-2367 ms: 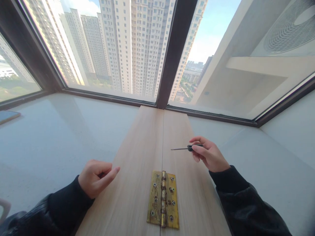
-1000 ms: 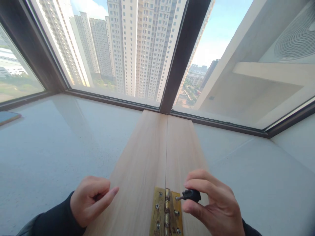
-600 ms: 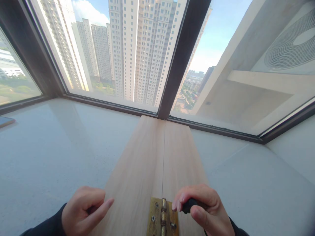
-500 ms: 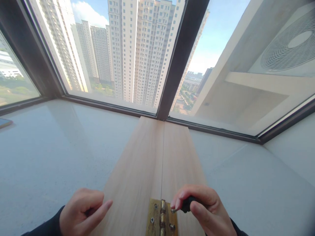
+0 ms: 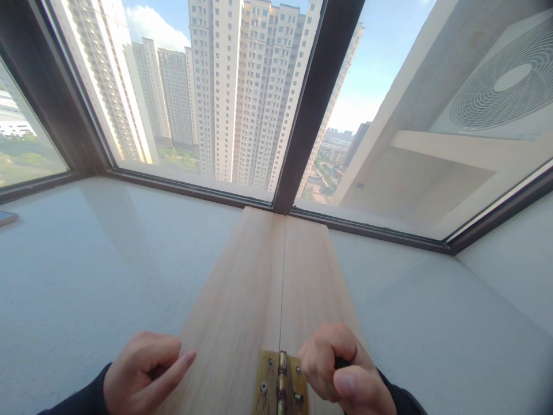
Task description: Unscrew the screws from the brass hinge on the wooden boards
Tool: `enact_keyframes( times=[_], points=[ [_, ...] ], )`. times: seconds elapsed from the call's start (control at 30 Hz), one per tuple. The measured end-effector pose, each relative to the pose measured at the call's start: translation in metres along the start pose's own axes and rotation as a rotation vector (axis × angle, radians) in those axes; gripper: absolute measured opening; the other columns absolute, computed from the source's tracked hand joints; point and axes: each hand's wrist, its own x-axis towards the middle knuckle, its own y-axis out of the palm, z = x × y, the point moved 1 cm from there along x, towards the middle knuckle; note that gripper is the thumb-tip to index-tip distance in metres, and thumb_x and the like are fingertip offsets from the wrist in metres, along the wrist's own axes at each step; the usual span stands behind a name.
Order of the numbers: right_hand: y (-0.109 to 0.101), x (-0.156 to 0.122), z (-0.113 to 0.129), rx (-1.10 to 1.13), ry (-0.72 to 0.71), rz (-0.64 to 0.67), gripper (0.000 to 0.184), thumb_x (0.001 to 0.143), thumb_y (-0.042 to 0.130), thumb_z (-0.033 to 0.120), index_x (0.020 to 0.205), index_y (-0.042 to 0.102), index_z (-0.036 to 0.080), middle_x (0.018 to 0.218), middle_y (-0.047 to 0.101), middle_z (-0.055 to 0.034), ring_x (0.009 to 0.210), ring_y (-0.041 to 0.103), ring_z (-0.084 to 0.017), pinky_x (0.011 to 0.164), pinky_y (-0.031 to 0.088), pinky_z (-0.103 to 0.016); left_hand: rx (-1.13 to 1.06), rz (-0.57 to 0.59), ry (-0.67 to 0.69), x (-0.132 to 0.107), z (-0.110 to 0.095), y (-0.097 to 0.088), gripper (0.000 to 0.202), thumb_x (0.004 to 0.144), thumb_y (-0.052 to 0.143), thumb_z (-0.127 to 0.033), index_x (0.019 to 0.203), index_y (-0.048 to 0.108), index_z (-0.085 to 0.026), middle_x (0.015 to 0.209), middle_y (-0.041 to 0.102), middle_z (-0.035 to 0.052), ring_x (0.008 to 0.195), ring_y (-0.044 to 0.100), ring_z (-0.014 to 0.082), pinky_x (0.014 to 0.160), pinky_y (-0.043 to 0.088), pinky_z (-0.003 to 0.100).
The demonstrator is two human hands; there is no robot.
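Note:
A brass hinge (image 5: 280, 383) lies across the seam between two pale wooden boards (image 5: 233, 300), its lower part cut off by the frame's bottom edge. Two screws sit in its left leaf; on the right leaf a lower screw (image 5: 298, 397) stands proud, and an upper screw (image 5: 298, 370) is partly covered by my fingers. My right hand (image 5: 341, 366) is closed around a black-handled screwdriver (image 5: 341, 362), mostly hidden in the grip, over the right leaf. To the left, my left hand (image 5: 144, 372) is loosely curled with the thumb extended, and nothing shows in it.
The boards rest on a white speckled sill (image 5: 108, 271) and reach the dark window frame (image 5: 283, 196). At the far left edge lies a flat thin object (image 5: 6, 218). Tall buildings and an air-conditioner unit are visible behind the glass.
My right hand has turned, with its knuckles rolled over the screwdriver, hiding most of the handle and the shaft. The left hand has kept its pose. The view has shifted slightly.

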Motion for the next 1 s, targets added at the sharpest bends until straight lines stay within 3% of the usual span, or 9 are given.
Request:
enact_keyframes(
  times=[0.13,0.27,0.33,0.43,0.53,0.67,0.77,0.87,1.0],
  points=[
    [-0.012,-0.003,0.007,-0.013,0.004,-0.107,0.013,0.077,0.057,0.033,0.074,0.056,0.02,0.065,0.047,0.0017,0.06,0.042,-0.011,0.059,0.033,-0.026,-0.002,0.0,0.0,-0.001,0.002,0.001,0.043,0.092,0.036,-0.033,0.058,0.015,-0.019,0.059,0.01,-0.0048,0.049,0.015,0.0081,0.051,0.015,0.028],
    [-0.013,-0.01,0.012,-0.202,0.12,-0.101,0.015,0.08,0.061,0.028,0.086,0.069,0.017,0.082,0.061,-0.0069,0.08,0.055,-0.019,0.072,0.038,-0.032,-0.003,0.003,-0.001,-0.002,0.003,0.001,0.043,0.093,0.036,-0.033,0.058,0.016,-0.018,0.059,0.01,-0.0048,0.048,0.016,0.0079,0.051,0.015,0.028],
    [-0.011,-0.013,0.009,-0.121,0.07,-0.193,0.017,0.083,0.054,0.026,0.082,0.069,0.018,0.069,0.058,-0.0039,0.071,0.053,-0.017,0.069,0.038,-0.032,0.008,-0.001,-0.003,-0.002,0.003,0.001,0.043,0.093,0.036,-0.032,0.058,0.016,-0.018,0.059,0.01,-0.0048,0.048,0.017,0.0079,0.051,0.015,0.028],
    [-0.005,-0.016,0.002,0.021,-0.09,-0.327,0.02,0.08,0.048,0.026,0.064,0.059,0.02,0.053,0.04,0.0027,0.052,0.036,-0.011,0.054,0.031,-0.026,0.017,0.001,-0.003,-0.002,0.003,0.001,0.043,0.093,0.036,-0.031,0.058,0.016,-0.018,0.059,0.01,-0.0047,0.048,0.016,0.008,0.051,0.015,0.028],
    [-0.001,-0.017,-0.002,-0.063,-0.046,-0.176,0.02,0.072,0.054,0.021,0.053,0.054,0.017,0.047,0.036,0.0037,0.045,0.031,-0.008,0.046,0.022,-0.024,0.032,0.007,0.002,-0.003,0.004,0.001,0.042,0.093,0.035,-0.031,0.058,0.016,-0.018,0.059,0.01,-0.0045,0.048,0.017,0.0079,0.051,0.016,0.027],
    [-0.003,-0.013,0.002,-0.062,0.066,-0.122,0.003,0.066,0.06,0.019,0.069,0.061,0.018,0.056,0.044,0.0029,0.052,0.038,-0.009,0.05,0.026,-0.024,0.06,-0.008,0.01,-0.004,0.006,0.002,0.042,0.093,0.035,-0.031,0.058,0.017,-0.019,0.059,0.011,-0.0045,0.047,0.019,0.0077,0.051,0.017,0.027],
    [-0.009,-0.006,0.004,-0.021,-0.006,-0.26,0.013,0.072,0.065,0.03,0.075,0.055,0.021,0.067,0.048,0.0024,0.059,0.043,-0.011,0.056,0.034,-0.026,0.033,0.001,0.012,-0.003,0.006,0.002,0.042,0.093,0.035,-0.031,0.058,0.016,-0.019,0.059,0.011,-0.0045,0.048,0.018,0.0079,0.051,0.016,0.027],
    [-0.015,-0.004,0.0,-0.131,0.005,-0.43,0.016,0.079,0.065,0.034,0.075,0.058,0.02,0.059,0.048,0.0032,0.056,0.046,-0.011,0.057,0.036,-0.026,0.005,0.011,0.011,-0.002,0.004,0.001,0.042,0.093,0.036,-0.032,0.058,0.017,-0.019,0.059,0.011,-0.0046,0.048,0.018,0.0081,0.051,0.016,0.027],
    [-0.012,-0.012,-0.006,-0.146,0.074,-0.448,0.024,0.086,0.057,0.042,0.083,0.058,0.019,0.05,0.036,0.0074,0.046,0.034,-0.008,0.049,0.029,-0.024,0.021,0.001,-0.009,-0.002,0.001,0.0,0.042,0.092,0.036,-0.031,0.058,0.016,-0.019,0.058,0.011,-0.005,0.048,0.017,0.008,0.051,0.016,0.028]
  ],
)
